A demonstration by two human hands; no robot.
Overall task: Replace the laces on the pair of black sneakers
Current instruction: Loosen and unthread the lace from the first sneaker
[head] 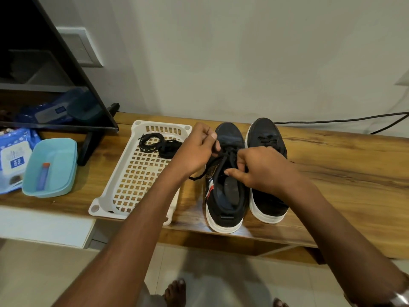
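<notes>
At nine o'clock from where I look down, a blue wipes packet [12, 160] lies at the far left edge of the wooden bench [345, 165], and just beside it sits a teal plastic tub [52, 167] with a small blue tube [43, 176] inside. Behind them, toward ten o'clock, a dark screen [44, 63] leans over the bench on its black stand [93, 140]. Moving right, I see a white perforated tray [132, 173] lying flat, and in its far end, at eleven o'clock from my hands, two coils of black spare laces [158, 144] rest touching each other. My left hand [194, 151] reaches across the tray's right edge; its fingers are curled and pinch a black lace [218, 167] of the near sneaker, with a loose end trailing out below the wrist onto the bench. That left sneaker [225, 196] stands upright at twelve o'clock, white sole on the wood, toe pointing to the wall. My right hand [259, 169] sits over its tongue, fingers curled into the lacing and the thumb stretched left; I can see it grips the same lace. The right sneaker [265, 138] stands just beside, at one o'clock, partly hidden by my right wrist, with its laces in. Beyond it, at two o'clock, a black cable [343, 120] runs along the wall.
</notes>
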